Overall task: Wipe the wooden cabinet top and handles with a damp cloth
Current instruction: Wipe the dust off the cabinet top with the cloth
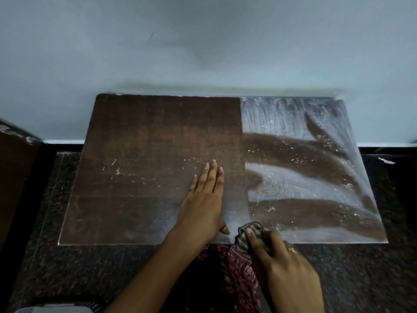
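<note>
The dark wooden cabinet top (146, 143) fills the middle of the view, seen from above. Its right part (304, 177) is streaked with wet, shiny wipe marks and small bright specks; the left part looks dull and dry. My left hand (204, 199) lies flat on the top near the middle, fingers together and pointing away from me. My right hand (279, 265) is at the front edge, pressing a small striped grey-green cloth (249, 237) onto the wood. The cabinet's handles are out of sight.
A pale blue-grey wall (203, 53) rises directly behind the cabinet. Dark speckled floor (90, 272) surrounds it. Another brown piece of furniture (13, 166) stands at the left edge. Patterned red fabric (234, 274) hangs below the front edge between my arms.
</note>
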{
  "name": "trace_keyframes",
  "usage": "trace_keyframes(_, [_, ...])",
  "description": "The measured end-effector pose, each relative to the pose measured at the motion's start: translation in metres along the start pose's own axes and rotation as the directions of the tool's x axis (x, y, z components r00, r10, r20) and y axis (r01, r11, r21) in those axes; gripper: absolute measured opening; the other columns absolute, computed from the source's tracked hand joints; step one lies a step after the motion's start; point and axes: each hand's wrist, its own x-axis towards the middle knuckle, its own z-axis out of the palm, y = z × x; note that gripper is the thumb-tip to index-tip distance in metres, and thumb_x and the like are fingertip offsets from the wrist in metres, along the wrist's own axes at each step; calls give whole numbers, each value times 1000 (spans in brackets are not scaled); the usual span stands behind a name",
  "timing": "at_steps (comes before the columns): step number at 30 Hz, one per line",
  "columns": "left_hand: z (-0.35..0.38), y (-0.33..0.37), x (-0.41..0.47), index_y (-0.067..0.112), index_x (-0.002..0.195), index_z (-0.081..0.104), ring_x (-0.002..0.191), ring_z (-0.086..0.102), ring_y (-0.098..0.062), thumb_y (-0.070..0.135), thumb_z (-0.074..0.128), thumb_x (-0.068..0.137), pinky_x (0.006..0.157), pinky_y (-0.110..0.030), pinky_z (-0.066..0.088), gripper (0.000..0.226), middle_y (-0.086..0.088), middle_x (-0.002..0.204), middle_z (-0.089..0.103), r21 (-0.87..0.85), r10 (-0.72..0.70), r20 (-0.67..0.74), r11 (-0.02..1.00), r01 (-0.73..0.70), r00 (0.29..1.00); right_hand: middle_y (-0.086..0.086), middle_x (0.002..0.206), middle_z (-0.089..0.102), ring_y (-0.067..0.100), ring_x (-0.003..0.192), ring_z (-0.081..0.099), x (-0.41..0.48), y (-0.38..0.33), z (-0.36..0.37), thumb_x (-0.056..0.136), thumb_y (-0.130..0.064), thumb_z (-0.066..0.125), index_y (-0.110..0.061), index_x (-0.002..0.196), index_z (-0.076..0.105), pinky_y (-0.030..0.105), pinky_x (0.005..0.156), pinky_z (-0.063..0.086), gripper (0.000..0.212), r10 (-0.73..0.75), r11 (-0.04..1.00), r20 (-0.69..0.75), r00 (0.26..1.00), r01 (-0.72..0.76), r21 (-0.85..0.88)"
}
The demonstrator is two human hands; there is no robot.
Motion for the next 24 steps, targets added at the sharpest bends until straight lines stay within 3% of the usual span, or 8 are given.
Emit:
trace_keyframes(2, [-2, 1, 1, 11, 144, -24, 139, -30, -16, 39, 76, 70, 110, -30, -16, 127, -2, 151, -35, 1, -9, 5, 1000, 9, 1000, 12, 81, 70, 26, 42, 58, 13, 5, -2, 45, -11, 90, -17, 93, 77, 27, 32, 44, 50, 17, 1000, 40, 999, -17, -3])
trace_keyframes(4, [-5, 1, 1, 11, 144, -23, 140, -29, -17, 38, 75, 71, 111, -32, -16, 125, -3, 151, -34, 16, -9, 15, 1000, 9, 1000, 11, 80, 67, 24, 39, 56, 32, 8, -7, 46, -15, 92, -15, 93, 75, 26, 29, 42, 50, 40, 999, 65, 997, -39, -4])
trace_keyframes(6, [-7, 1, 1, 11, 145, -21, 141, -27, -18, 34, 74, 73, 114, -34, -14, 122, -5, 152, -33, 37, -11, 22, 999, 10, 1000, 11, 86, 65, 24, 45, 60, 57, 8, -13, 62, -19, 86, -14, 98, 73, 26, 32, 44, 39, 53, 999, 62, 997, -52, -11])
trace_keyframes(10, [-8, 4, 1, 9, 145, -21, 142, -25, -19, 33, 73, 73, 115, -35, -12, 121, -6, 154, -30, 58, -23, 16, 998, 22, 1000, 6, 111, 52, 25, 75, 65, 116, 11, -19, 96, -31, 46, -22, 122, 55, 28, 51, 43, 28, 36, 998, -6, 999, -36, -44])
trace_keyframes(18, [-7, 3, 3, 7, 144, -22, 142, -26, -21, 39, 74, 71, 115, -35, -12, 125, -8, 154, -30, 99, -22, 42, 995, 18, 999, 14, 120, 48, 36, 93, 62, 228, 21, -35, 97, -25, 45, -10, 114, 62, 34, 64, 38, 28, 68, 998, -62, 996, -68, -8])
trace_keyframes(24, [-5, 1, 0, 8, 144, -23, 141, -28, -19, 43, 71, 74, 115, -35, -14, 122, -7, 153, -31, 117, -12, 20, 993, 10, 1000, 17, 127, 44, 39, 102, 57, 275, 29, -44, 98, -24, 43, -9, 118, 61, 40, 76, 46, 31, 92, 996, -77, 993, -91, 6])
